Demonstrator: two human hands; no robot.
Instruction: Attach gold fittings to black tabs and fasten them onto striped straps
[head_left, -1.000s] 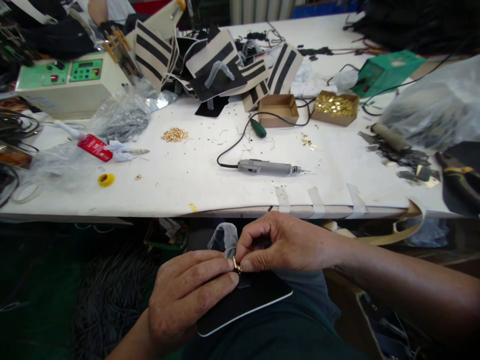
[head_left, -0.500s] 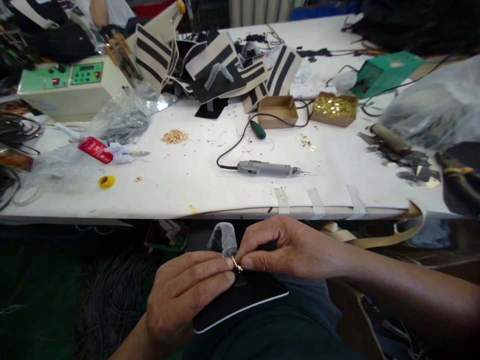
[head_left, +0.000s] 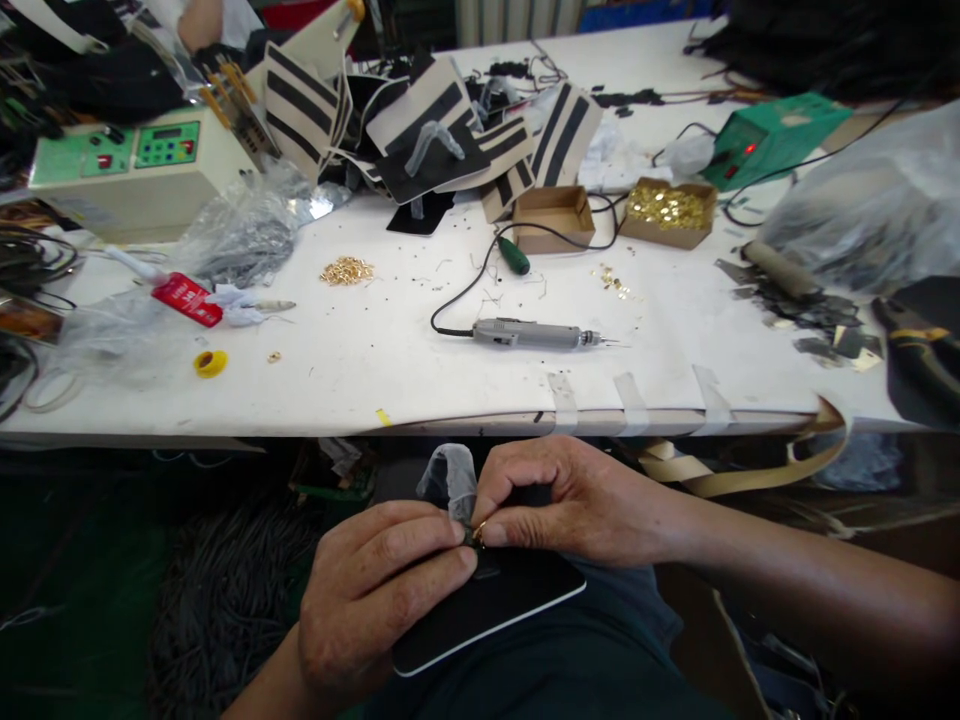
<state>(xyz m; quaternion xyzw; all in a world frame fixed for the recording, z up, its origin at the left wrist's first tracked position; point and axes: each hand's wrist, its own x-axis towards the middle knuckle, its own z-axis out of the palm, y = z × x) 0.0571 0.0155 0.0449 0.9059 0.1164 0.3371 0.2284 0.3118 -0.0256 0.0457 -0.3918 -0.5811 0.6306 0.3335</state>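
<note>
On my lap lies a black panel with a pale edge [head_left: 517, 595], and a loop wrapped in clear plastic [head_left: 452, 480] rises from its far side. My left hand [head_left: 382, 585] lies over the panel's left part, its fingers pressed at the base of the loop. Between thumb and forefinger of my right hand [head_left: 566, 500] is a small gold metal fitting [head_left: 479, 534], mostly covered by the fingertips. The two hands almost meet at this fitting.
On the white table [head_left: 360, 370] lie a grey electric screwdriver [head_left: 529, 334], a pile of gold fittings [head_left: 346, 270], a red glue bottle [head_left: 187, 298] and a yellow tape ring [head_left: 210, 363]. Behind are a box of gold pieces [head_left: 667, 212], striped panels [head_left: 304, 105] and a green power unit [head_left: 776, 140].
The gold fitting has turned and now shows less between my fingertips. The panel and my left hand have shifted slightly right. A red light now shows on the green unit.
</note>
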